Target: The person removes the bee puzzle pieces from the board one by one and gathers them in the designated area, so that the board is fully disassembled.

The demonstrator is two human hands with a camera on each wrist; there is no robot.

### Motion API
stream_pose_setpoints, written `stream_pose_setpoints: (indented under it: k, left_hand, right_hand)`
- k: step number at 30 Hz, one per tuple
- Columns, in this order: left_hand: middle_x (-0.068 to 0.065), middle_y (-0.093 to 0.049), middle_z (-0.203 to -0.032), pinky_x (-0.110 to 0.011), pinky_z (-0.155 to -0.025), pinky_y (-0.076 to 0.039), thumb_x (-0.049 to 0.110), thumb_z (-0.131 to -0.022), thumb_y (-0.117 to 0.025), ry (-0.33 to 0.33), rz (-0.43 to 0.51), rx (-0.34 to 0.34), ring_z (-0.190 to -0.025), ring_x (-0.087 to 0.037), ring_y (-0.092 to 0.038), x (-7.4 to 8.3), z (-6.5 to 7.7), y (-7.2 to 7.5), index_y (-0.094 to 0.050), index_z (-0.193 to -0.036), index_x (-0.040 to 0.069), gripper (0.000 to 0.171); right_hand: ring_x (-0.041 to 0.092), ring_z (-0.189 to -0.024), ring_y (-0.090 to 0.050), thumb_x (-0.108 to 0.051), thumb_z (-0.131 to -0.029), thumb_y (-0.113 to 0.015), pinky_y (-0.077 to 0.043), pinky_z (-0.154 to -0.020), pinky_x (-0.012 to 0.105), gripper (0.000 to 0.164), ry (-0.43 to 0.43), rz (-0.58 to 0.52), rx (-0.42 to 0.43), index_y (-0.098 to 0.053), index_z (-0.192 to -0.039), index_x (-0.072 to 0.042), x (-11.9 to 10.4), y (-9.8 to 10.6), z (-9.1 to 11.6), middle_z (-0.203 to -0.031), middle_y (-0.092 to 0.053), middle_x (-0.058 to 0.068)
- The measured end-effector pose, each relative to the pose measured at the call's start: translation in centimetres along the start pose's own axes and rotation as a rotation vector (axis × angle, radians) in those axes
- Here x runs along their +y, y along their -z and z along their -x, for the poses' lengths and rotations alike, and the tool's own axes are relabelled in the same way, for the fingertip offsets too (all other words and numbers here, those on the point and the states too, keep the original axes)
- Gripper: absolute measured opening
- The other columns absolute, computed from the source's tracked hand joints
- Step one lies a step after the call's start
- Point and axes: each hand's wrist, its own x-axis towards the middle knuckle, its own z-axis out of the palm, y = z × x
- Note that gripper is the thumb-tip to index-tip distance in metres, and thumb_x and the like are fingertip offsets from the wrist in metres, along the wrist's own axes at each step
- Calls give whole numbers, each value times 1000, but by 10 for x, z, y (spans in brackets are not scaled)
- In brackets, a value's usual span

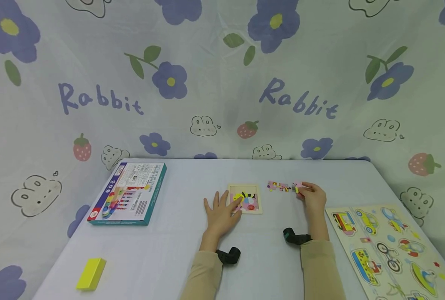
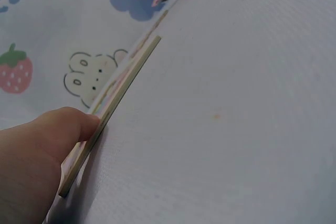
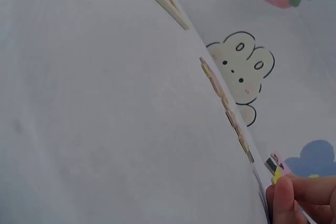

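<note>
A small square wooden jigsaw puzzle tray (image 1: 260, 204) lies on the table, partly filled with pink, yellow and black pieces. My left hand (image 1: 221, 216) rests at its left side with fingers spread, the index finger reaching over the picture. In the left wrist view the thumb (image 2: 79, 123) touches the tray's edge. My right hand (image 1: 314, 199) pinches a pink, yellow and black puzzle piece (image 3: 278, 167) between thumb and fingers, right of the tray. Just left of that hand, several loose puzzle pieces (image 1: 278, 186) lie in a row.
A flat cardboard box (image 1: 132, 193) with a teal side lies at the back left. A yellow block (image 1: 91, 274) sits at the front left. On the right is a large wooden puzzle board (image 1: 368, 233) with vehicle pictures. Behind the table hangs a patterned cloth (image 1: 215, 91).
</note>
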Motion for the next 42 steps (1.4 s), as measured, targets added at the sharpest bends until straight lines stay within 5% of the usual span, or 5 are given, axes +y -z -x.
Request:
stream_pose_setpoints:
  k: [10,24,32,42]
  left_hand:
    - [-9,-31,-148,-67,-101,5,44,-89,-48,-8,10,2,-139,-38,-14,1,-1,1,-53,-129,37,41]
    - [-8,-30,-149,-67,-102,5,45,-90,-46,-10,11,1,-139,-38,-13,1,-2,0,-52,-130,37,41]
    - [-9,-31,-148,-68,-101,4,45,-90,-46,-19,10,1,-138,-39,-14,1,-1,2,-53,-130,36,41]
    - [-9,-30,-148,-67,-101,5,45,-91,-47,-7,8,-13,-139,-38,-13,0,1,2,-52,-131,37,41]
  right_hand:
    - [-1,-54,-55,-8,-87,-61,-48,-51,13,30,41,123,22,-60,-116,3,-1,0,1,-83,-57,4]
    - [1,-50,-56,-11,-87,-62,-47,-46,14,31,80,149,43,-60,-115,3,-3,0,2,-76,-57,3]
    - [0,-51,-57,-8,-88,-61,-51,-53,15,32,134,65,-34,-59,-117,5,-6,-9,5,-78,-56,2]
    - [4,-60,-59,-7,-88,-60,-52,-57,17,34,120,-8,-169,-57,-119,7,-15,-45,24,-84,-55,5]
